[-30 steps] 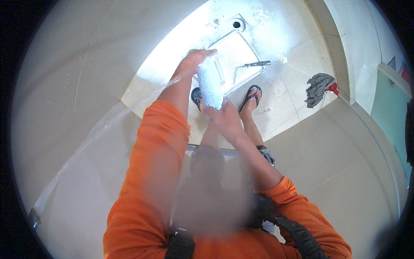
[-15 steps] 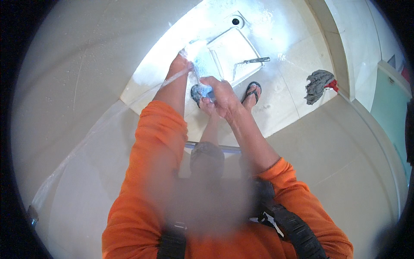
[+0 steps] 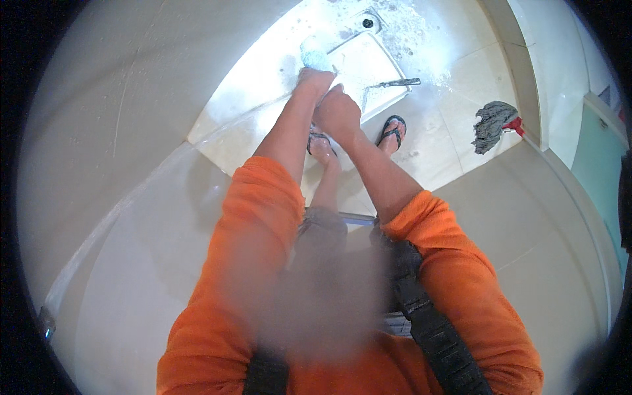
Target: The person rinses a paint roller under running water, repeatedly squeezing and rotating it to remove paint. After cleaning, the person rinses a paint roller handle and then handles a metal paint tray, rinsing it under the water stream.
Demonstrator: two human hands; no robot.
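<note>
A light blue, wet cloth [image 3: 315, 55] sticks out beyond my left hand [image 3: 317, 80], whose fingers are closed around it. My right hand [image 3: 338, 113] is clenched close against the left one, nearer to me. A little whitish material shows between the two hands, and it looks like the same cloth. A thin stream of water [image 3: 141, 187] runs from a metal spout [image 3: 47, 322] at the lower left toward my hands. Beyond them lies a pale, shallow square tray [image 3: 385, 58] on the wet floor.
A tool with a dark handle [image 3: 401, 83] lies across the tray's right edge. Past the tray is a round floor drain [image 3: 367, 24]. A grey mop head [image 3: 492, 127] with a red holder rests at the right. My sandalled feet [image 3: 393, 131] stand just below the tray.
Both hands have moved farther away and slightly right, closer together. The cloth now bunches out beyond my left hand instead of hanging between the hands.
</note>
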